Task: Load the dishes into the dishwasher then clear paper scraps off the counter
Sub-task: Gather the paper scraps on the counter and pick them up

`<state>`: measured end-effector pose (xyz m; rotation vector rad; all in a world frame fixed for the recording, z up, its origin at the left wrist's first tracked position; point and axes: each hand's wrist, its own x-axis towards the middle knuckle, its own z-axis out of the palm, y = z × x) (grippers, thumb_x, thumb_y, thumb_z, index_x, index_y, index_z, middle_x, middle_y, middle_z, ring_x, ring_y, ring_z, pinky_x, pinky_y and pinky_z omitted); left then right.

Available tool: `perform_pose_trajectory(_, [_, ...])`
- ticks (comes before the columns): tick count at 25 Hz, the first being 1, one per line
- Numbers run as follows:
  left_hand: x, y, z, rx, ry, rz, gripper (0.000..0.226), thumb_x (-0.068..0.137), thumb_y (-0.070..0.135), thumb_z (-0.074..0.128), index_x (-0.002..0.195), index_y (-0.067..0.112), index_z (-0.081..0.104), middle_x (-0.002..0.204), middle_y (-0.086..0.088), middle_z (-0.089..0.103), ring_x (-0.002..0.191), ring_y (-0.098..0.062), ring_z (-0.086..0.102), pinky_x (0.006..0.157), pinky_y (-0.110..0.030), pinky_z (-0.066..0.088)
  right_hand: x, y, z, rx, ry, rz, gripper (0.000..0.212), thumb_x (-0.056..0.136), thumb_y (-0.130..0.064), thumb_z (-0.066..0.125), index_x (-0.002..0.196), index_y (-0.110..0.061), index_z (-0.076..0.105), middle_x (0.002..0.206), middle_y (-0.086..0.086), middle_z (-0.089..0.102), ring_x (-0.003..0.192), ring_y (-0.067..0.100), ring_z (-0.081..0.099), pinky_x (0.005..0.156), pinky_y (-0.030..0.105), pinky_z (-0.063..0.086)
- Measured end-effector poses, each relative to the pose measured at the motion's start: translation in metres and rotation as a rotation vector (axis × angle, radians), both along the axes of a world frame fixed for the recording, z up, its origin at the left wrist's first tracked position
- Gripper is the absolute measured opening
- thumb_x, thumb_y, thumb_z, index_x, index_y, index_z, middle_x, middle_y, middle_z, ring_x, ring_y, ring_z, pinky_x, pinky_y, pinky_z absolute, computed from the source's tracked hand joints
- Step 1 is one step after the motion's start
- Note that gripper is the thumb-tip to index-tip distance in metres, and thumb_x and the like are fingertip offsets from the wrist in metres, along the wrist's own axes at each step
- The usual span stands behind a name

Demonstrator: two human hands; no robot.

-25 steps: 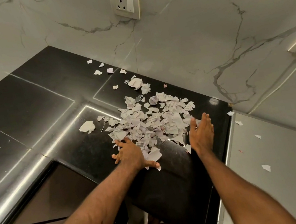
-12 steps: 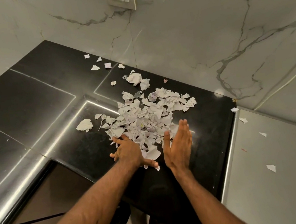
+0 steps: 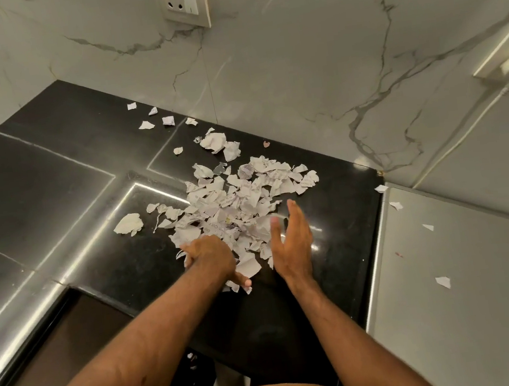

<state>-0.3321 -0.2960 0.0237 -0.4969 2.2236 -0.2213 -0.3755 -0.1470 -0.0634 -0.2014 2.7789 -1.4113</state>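
Torn paper scraps (image 3: pixel 235 202) lie heaped on the black counter (image 3: pixel 51 187), near the marble wall, with loose bits trailing toward the back corner and one larger piece (image 3: pixel 128 224) apart to the left. Many scraps carry printed lettering (too small and broken to read). The left hand (image 3: pixel 210 258) rests palm down on the pile's near edge with the thumb stretched out over a scrap. Its fingers are hidden, so whether they grip paper cannot be told. The right hand (image 3: pixel 292 246) stands on edge just right of the pile, fingers straight and together, holding nothing. A wall socket (image 3: pixel 184 1) shows no legible marking.
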Motion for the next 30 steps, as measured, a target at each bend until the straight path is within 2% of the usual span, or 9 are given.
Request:
perform_pose_trajectory(3, [-0.021, 0.022, 0.019, 0.004, 0.245, -0.155, 0.064, 0.084, 0.067, 0.07, 0.117, 0.012, 0.065, 0.092, -0.001, 0.065, 0.073, -0.014, 0.06, 0.07, -0.03, 0.051, -0.039, 0.03, 0.003, 0.069, 0.011, -0.134, 0.049, 0.107, -0.038, 0.052, 0.152, -0.02, 0.048, 0.153, 0.002, 0.053, 0.141, 0.019, 0.047, 0.117, 0.043, 0.04])
perform_pose_trajectory(5, [-0.033, 0.045, 0.023, 0.092, 0.424, -0.252, 0.043, 0.094, 0.049, 0.07, 0.119, 0.014, 0.064, 0.091, 0.0, 0.061, 0.073, -0.013, 0.056, 0.068, -0.032, 0.05, -0.056, 0.043, 0.005, 0.122, -0.005, -0.087, 0.042, 0.105, -0.029, 0.055, 0.146, -0.018, 0.054, 0.145, 0.001, 0.058, 0.134, 0.017, 0.05, 0.111, 0.035, 0.043])
perform_pose_trajectory(8, [-0.043, 0.069, 0.0, 0.163, 0.44, -0.381, 0.073, 0.088, 0.043, 0.077, 0.145, 0.012, 0.042, 0.133, -0.014, 0.054, 0.112, -0.027, 0.059, 0.089, -0.041, 0.053, -0.065, 0.047, 0.008, 0.176, 0.017, -0.005, 0.033, 0.104, -0.022, 0.058, 0.136, -0.018, 0.061, 0.136, -0.001, 0.061, 0.127, 0.014, 0.05, 0.107, 0.037, 0.048])
perform_pose_trajectory(10, [-0.043, 0.073, -0.011, 0.183, 0.339, -0.326, 0.091, 0.084, 0.04, 0.082, 0.155, 0.017, 0.029, 0.143, -0.02, 0.045, 0.125, -0.036, 0.054, 0.095, -0.047, 0.052, -0.068, 0.05, 0.009, 0.165, 0.026, 0.017, 0.028, 0.104, -0.018, 0.058, 0.131, -0.018, 0.065, 0.132, -0.002, 0.062, 0.121, 0.01, 0.052, 0.106, 0.038, 0.051])
perform_pose_trajectory(15, [-0.043, 0.065, -0.019, 0.314, 0.405, -0.25, 0.079, 0.087, 0.029, 0.081, 0.151, 0.023, 0.035, 0.125, -0.017, 0.057, 0.115, -0.031, 0.06, 0.09, -0.044, 0.057, -0.108, 0.09, 0.024, 0.141, 0.084, -0.28, 0.034, 0.103, -0.003, 0.052, 0.131, -0.012, 0.069, 0.133, 0.008, 0.063, 0.121, 0.021, 0.058, 0.101, 0.028, 0.045])
perform_pose_trajectory(18, [-0.044, 0.065, -0.025, 0.318, 0.433, -0.238, 0.074, 0.092, 0.023, 0.076, 0.153, 0.023, 0.034, 0.119, -0.015, 0.06, 0.105, -0.028, 0.063, 0.086, -0.04, 0.06, -0.148, 0.128, 0.026, 0.275, 0.049, -0.42, 0.041, 0.098, 0.005, 0.054, 0.136, -0.008, 0.065, 0.135, 0.014, 0.059, 0.126, 0.032, 0.054, 0.103, 0.043, 0.049])
perform_pose_trajectory(23, [-0.056, 0.066, -0.019, 0.333, 0.285, -0.19, 0.093, 0.081, 0.025, 0.087, 0.154, 0.025, 0.028, 0.135, -0.021, 0.053, 0.125, -0.039, 0.054, 0.094, -0.046, 0.055, -0.183, 0.172, 0.011, 0.534, -0.046, -0.323, 0.043, 0.093, 0.006, 0.067, 0.135, -0.002, 0.063, 0.134, 0.02, 0.057, 0.124, 0.041, 0.052, 0.103, 0.052, 0.051])
perform_pose_trajectory(26, [-0.058, 0.065, -0.022, 0.324, 0.292, -0.198, 0.091, 0.081, 0.024, 0.087, 0.152, 0.024, 0.031, 0.127, -0.018, 0.057, 0.118, -0.035, 0.058, 0.086, -0.043, 0.057, -0.195, 0.178, 0.003, 0.641, 0.0, -0.277, 0.033, 0.093, 0.001, 0.071, 0.127, 0.001, 0.068, 0.129, 0.021, 0.059, 0.118, 0.041, 0.056, 0.097, 0.052, 0.055])
perform_pose_trajectory(30, [-0.059, 0.063, -0.023, 0.331, 0.29, -0.204, 0.094, 0.077, 0.028, 0.09, 0.151, 0.026, 0.031, 0.131, -0.02, 0.055, 0.119, -0.036, 0.058, 0.091, -0.045, 0.056, -0.191, 0.178, 0.005, 0.541, 0.039, -0.352, 0.018, 0.1, -0.009, 0.066, 0.115, 0.0, 0.073, 0.118, 0.02, 0.063, 0.107, 0.037, 0.061, 0.088, 0.048, 0.058])
